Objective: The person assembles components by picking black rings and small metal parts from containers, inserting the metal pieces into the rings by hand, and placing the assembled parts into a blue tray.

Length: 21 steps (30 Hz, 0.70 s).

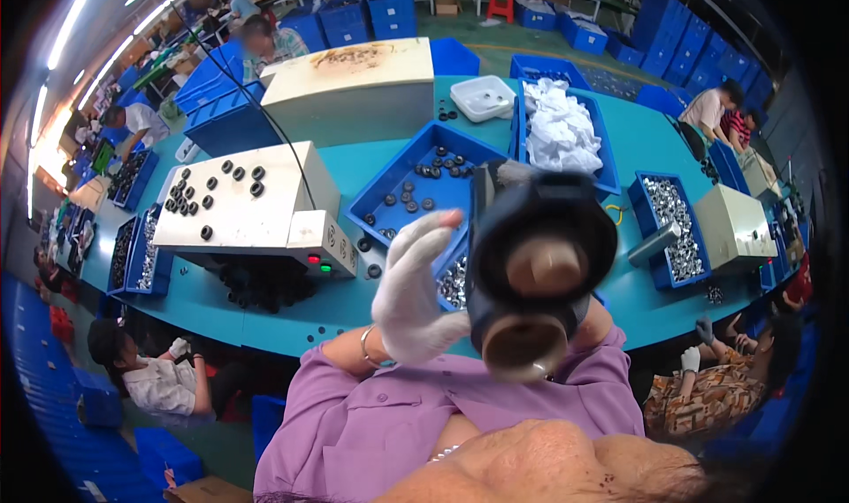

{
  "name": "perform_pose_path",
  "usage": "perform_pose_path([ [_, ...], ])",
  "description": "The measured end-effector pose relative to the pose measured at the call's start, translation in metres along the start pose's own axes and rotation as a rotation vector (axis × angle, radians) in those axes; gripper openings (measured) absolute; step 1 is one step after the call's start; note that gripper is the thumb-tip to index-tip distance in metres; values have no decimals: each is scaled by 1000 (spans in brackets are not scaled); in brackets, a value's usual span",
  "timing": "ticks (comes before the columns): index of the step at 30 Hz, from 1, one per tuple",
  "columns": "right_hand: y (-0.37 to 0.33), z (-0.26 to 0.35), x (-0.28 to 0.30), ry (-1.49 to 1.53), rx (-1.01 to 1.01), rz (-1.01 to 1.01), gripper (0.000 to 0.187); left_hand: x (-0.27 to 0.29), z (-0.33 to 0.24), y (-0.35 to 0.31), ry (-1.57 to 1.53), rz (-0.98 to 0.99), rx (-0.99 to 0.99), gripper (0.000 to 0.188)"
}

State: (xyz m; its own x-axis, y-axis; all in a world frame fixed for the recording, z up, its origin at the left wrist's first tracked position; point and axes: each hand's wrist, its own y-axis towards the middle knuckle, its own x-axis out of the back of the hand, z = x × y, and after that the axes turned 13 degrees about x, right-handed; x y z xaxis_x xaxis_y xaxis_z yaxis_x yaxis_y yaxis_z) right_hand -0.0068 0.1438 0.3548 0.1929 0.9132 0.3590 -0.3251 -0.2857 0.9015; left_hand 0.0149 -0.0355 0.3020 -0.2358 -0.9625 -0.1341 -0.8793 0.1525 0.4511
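A black drinking flask (478, 300) with its round lid (579, 211) flipped open is held up close to the camera. Its brownish mouth points toward me. Behind it my right forearm (594, 326) rises, and the flask covers nearly all of my right hand, which appears to grip it. Just left of the flask, my left hand (411, 295) in a white glove is raised with fingers apart and nothing in it. Beyond the hands, a blue tray (358, 204) holds several dark round parts, and shiny metal parts (453, 282) show beside the flask.
A cream machine (256, 171) with dark rings on top stands left on the teal table (654, 317). A bin of white cloth (566, 132), a white tray (482, 96) and a bin of metal parts (672, 207) lie beyond. Co-workers sit on both sides.
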Motion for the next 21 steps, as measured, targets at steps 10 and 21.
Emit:
perform_pose_path([
  [10, 59, 15, 10, -62, 427, -100, 56, 67, 102, -79, 390, -75, 449, 27],
  [21, 96, 35, 39, -223, 672, -212, 58, 142, 224, -147, 624, -247, 698, 20],
])
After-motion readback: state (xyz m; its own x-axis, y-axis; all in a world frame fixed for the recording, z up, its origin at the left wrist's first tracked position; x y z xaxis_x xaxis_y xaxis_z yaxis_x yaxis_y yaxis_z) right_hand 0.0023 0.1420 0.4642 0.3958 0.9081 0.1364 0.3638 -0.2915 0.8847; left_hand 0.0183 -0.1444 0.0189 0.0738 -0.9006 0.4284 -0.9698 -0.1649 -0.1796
